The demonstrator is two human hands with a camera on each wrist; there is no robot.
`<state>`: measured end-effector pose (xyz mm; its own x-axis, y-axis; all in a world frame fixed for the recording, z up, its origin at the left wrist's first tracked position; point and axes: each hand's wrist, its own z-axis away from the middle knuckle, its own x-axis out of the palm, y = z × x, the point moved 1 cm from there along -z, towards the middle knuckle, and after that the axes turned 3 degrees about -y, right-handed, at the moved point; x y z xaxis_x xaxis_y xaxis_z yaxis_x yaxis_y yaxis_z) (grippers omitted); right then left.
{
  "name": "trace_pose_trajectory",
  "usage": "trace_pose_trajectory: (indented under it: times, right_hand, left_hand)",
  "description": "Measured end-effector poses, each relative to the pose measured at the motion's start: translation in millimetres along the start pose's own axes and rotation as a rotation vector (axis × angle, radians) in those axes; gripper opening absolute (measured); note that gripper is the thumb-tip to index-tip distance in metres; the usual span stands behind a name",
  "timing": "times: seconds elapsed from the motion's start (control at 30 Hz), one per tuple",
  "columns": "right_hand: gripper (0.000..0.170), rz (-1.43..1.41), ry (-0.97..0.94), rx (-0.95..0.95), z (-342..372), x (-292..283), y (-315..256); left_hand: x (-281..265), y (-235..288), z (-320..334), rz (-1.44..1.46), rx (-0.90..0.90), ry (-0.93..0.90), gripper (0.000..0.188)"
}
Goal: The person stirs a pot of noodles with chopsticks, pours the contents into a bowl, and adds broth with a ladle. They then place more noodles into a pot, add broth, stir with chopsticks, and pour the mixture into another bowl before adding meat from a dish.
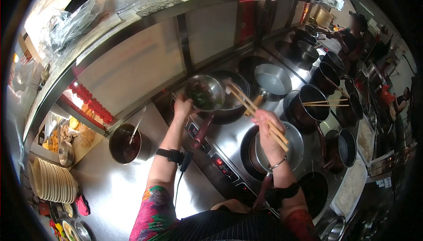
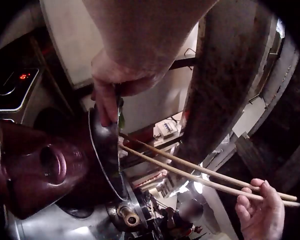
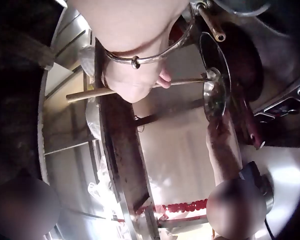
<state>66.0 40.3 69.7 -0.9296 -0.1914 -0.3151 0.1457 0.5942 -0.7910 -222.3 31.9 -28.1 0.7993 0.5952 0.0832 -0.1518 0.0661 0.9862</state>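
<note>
My left hand (image 1: 183, 107) grips a steel bowl (image 1: 217, 85) by its near left rim, fingers on the outside in the left wrist view. Dark green leaves (image 1: 201, 93) lie inside the bowl, which is held over a dark pot (image 1: 241, 82) with a maroon handle (image 1: 202, 131). Long wooden chopsticks (image 1: 246, 103) are held in my right hand (image 1: 268, 125), and their tips reach the bowl's right edge. A pale piece of food (image 1: 228, 85) shows at those tips. In the left wrist view the bowl (image 2: 105, 147) stands tilted, with the chopsticks (image 2: 190, 172) meeting its rim.
A pan of clear liquid (image 1: 273, 80) sits right of the pot. Beneath my right forearm is a wide steel pan (image 1: 294, 144). More dark pots (image 1: 315, 100) line the stove rightward. On the left counter are a pot of dark sauce (image 1: 118, 141) and stacked plates (image 1: 55, 181).
</note>
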Motion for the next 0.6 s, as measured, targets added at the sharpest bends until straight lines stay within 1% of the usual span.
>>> trace_pose_trajectory:
  times: [0.07, 0.17, 0.23, 0.27, 0.33, 0.37, 0.4, 0.43, 0.47, 0.53, 0.6]
  right_hand:
    - [0.014, -0.046, 0.009, 0.057, -1.8, -4.4, -4.6]
    - [0.014, -0.131, 0.000, 0.013, 0.1, -8.2, -12.9]
    - [0.014, -0.176, -0.011, -0.017, 3.7, -9.8, -18.5]
    - [0.015, -0.225, -0.044, 0.006, 6.1, -10.2, -20.5]
    - [0.015, -0.275, -0.079, 0.028, 10.8, -9.2, -23.9]
    - [0.015, -0.304, -0.114, -0.017, 13.8, -6.8, -26.4]
    - [0.015, -0.333, -0.147, -0.061, 16.2, -4.5, -29.5]
    - [0.015, -0.319, -0.207, -0.067, 17.7, -3.0, -33.5]
    - [0.015, -0.277, -0.275, -0.065, 19.4, -3.5, -33.7]
    - [0.016, -0.321, -0.261, 0.034, 27.2, -1.8, -26.7]
    - [0.017, -0.363, -0.184, 0.139, 29.0, -8.5, -28.7]
  left_hand:
    - [-3.1, 0.6, 0.1, -0.002, -0.009, 0.004, 0.041]
    - [-7.8, 1.9, 3.1, 0.015, -0.010, 0.022, 0.039]
    - [-11.6, -1.0, 7.2, 0.159, -0.012, 0.021, 0.035]
    - [-14.9, -5.0, 8.4, 0.159, -0.013, 0.024, 0.035]
    - [-20.0, -14.1, 9.7, 0.214, -0.012, -0.043, 0.030]
    - [-20.9, -18.7, 11.3, 0.216, -0.013, -0.039, 0.030]
    - [-21.6, -23.5, 13.1, 0.232, -0.018, -0.047, 0.026]
    - [-22.6, -28.2, 14.8, 0.248, -0.024, -0.056, 0.022]
    - [-22.3, -27.3, 19.5, 0.247, -0.028, -0.052, 0.022]
    - [-21.4, -25.8, 29.3, 0.276, -0.007, -0.071, 0.022]
    - [-22.1, -25.2, 36.5, 0.296, -0.021, -0.035, 0.020]
